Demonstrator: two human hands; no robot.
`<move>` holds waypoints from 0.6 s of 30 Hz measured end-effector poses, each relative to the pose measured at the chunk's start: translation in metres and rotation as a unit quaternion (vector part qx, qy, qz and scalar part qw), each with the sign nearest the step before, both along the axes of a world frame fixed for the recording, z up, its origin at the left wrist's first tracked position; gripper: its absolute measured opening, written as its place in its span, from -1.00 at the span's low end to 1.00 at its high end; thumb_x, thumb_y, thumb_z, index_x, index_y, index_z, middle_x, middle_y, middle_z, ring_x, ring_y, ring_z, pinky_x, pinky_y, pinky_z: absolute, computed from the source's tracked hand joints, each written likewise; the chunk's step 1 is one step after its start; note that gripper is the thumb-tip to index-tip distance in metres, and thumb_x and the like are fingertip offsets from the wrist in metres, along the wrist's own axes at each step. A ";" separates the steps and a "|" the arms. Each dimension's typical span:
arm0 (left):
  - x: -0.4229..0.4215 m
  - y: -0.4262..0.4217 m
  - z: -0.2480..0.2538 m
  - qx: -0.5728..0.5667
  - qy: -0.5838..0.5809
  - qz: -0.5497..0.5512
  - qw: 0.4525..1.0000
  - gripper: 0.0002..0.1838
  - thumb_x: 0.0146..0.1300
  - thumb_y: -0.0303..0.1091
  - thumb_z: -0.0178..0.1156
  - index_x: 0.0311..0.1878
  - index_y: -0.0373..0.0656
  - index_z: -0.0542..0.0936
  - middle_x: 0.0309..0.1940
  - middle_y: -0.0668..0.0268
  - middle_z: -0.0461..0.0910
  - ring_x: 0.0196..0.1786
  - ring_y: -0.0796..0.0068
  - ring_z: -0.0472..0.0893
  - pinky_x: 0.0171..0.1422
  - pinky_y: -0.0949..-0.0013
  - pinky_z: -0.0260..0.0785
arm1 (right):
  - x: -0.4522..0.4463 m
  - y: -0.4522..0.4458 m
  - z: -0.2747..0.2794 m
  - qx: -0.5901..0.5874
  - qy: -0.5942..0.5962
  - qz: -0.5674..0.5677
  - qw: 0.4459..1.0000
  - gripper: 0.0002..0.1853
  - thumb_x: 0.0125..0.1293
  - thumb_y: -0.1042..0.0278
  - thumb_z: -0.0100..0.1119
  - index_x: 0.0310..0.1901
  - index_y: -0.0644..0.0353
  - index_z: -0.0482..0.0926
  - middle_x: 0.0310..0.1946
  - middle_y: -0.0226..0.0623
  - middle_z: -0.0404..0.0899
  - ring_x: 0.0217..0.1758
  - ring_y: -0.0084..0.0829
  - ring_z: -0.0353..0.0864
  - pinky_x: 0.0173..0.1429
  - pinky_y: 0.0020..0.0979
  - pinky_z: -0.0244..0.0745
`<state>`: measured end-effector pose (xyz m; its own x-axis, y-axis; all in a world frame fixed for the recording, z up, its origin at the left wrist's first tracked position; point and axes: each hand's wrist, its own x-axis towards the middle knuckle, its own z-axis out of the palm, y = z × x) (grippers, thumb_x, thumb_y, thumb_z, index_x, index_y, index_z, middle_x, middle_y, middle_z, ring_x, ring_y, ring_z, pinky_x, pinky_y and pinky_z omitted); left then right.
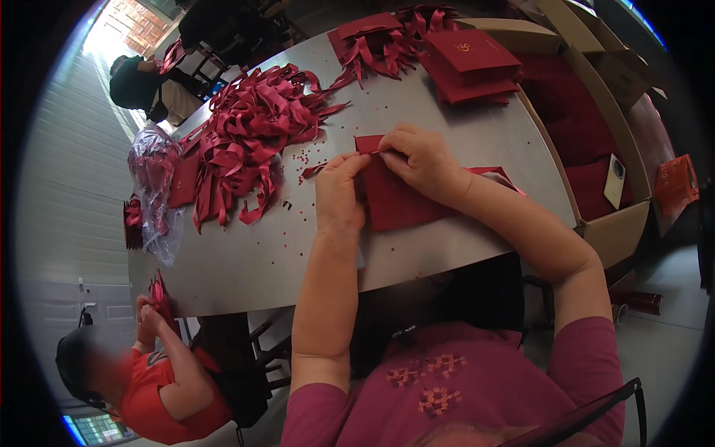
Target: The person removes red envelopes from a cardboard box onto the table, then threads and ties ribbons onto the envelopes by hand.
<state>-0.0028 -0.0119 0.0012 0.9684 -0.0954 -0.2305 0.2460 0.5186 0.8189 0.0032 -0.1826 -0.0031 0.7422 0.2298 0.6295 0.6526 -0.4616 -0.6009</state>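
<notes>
Near the front edge of a metal desk [223,279], a person's left hand [340,186] and right hand [428,160], fingertips closed, pinch the upper part of a flat red pouch [402,203]. Tangled red ribbons [261,112] heap toward the left edge; stacked red pouches [471,59] sit by the far right corner.

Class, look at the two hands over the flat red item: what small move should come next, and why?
The left hand and right hand should probably ease gently apart to tighten what they seem to pinch, too small to make out: their tips nearly meet over the flat red item, and a red strip pokes out beside the left hand.
</notes>
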 end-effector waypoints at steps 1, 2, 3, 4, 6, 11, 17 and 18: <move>0.000 -0.001 -0.001 -0.003 -0.001 0.001 1.000 -0.87 0.24 -0.50 0.25 -0.16 -0.29 0.63 -0.27 0.25 0.67 -0.28 0.49 0.63 -0.16 0.46 0.50 | 0.000 0.001 0.002 -0.036 -0.016 -0.006 0.999 -0.90 0.15 0.46 0.23 -0.28 0.23 0.57 -0.29 -0.15 0.57 -0.22 -0.08 0.62 -0.13 -0.20 0.55; 0.000 -0.001 -0.002 0.032 -0.014 0.015 0.999 -0.88 0.24 -0.52 0.25 -0.16 -0.30 0.64 -0.29 0.27 0.66 -0.30 0.52 0.62 -0.18 0.50 0.49 | 0.001 0.001 0.004 -0.038 -0.017 -0.004 0.999 -0.90 0.15 0.46 0.23 -0.28 0.23 0.57 -0.29 -0.15 0.57 -0.22 -0.08 0.62 -0.13 -0.20 0.55; -0.001 -0.002 -0.002 0.068 -0.027 0.028 0.997 -0.88 0.24 -0.54 0.24 -0.17 -0.31 0.64 -0.31 0.28 0.66 -0.33 0.55 0.62 -0.21 0.53 0.47 | 0.000 0.000 0.008 -0.096 -0.049 0.002 0.994 -0.90 0.14 0.50 0.24 -0.29 0.23 0.56 -0.31 -0.16 0.55 -0.26 -0.09 0.62 -0.17 -0.20 0.53; -0.002 -0.002 -0.001 0.066 -0.028 0.030 0.997 -0.88 0.24 -0.54 0.24 -0.17 -0.31 0.64 -0.31 0.28 0.66 -0.33 0.55 0.62 -0.21 0.53 0.47 | 0.000 -0.001 0.013 -0.153 -0.080 0.007 0.985 -0.89 0.12 0.54 0.24 -0.30 0.23 0.54 -0.34 -0.16 0.54 -0.30 -0.10 0.61 -0.22 -0.20 0.52; -0.007 -0.004 0.002 0.216 -0.081 0.035 0.972 -0.84 0.27 -0.51 0.19 -0.10 -0.29 0.63 -0.32 0.32 0.68 -0.39 0.57 0.63 -0.34 0.51 0.48 | 0.000 -0.003 0.023 -0.190 -0.111 0.034 0.975 -0.89 0.11 0.53 0.23 -0.31 0.23 0.54 -0.34 -0.17 0.53 -0.29 -0.11 0.61 -0.21 -0.20 0.53; -0.007 -0.003 0.006 0.179 -0.063 0.029 0.981 -0.85 0.29 -0.53 0.17 -0.10 -0.29 0.64 -0.35 0.33 0.66 -0.40 0.59 0.62 -0.37 0.54 0.43 | 0.001 0.004 0.020 -0.230 -0.145 0.042 0.961 -0.85 0.04 0.50 0.25 -0.33 0.23 0.52 -0.33 -0.17 0.52 -0.23 -0.12 0.61 -0.16 -0.20 0.54; -0.003 0.003 0.004 -0.002 -0.015 -0.029 0.999 -0.78 0.34 -0.54 0.14 0.02 -0.30 0.59 -0.31 0.31 0.66 -0.39 0.54 0.63 -0.35 0.52 0.42 | 0.005 0.004 0.007 -0.045 -0.079 0.004 0.996 -0.91 0.19 0.58 0.20 -0.27 0.30 0.64 -0.26 -0.15 0.59 -0.20 -0.17 0.66 -0.12 -0.34 0.58; -0.002 0.004 0.003 0.014 -0.016 -0.051 0.998 -0.76 0.34 -0.55 0.13 0.05 -0.30 0.57 -0.29 0.30 0.66 -0.39 0.53 0.63 -0.35 0.51 0.42 | 0.006 0.001 0.006 0.025 0.021 0.028 0.999 -0.88 0.23 0.61 0.20 -0.21 0.30 0.65 -0.24 -0.21 0.62 -0.20 -0.29 0.65 -0.08 -0.41 0.56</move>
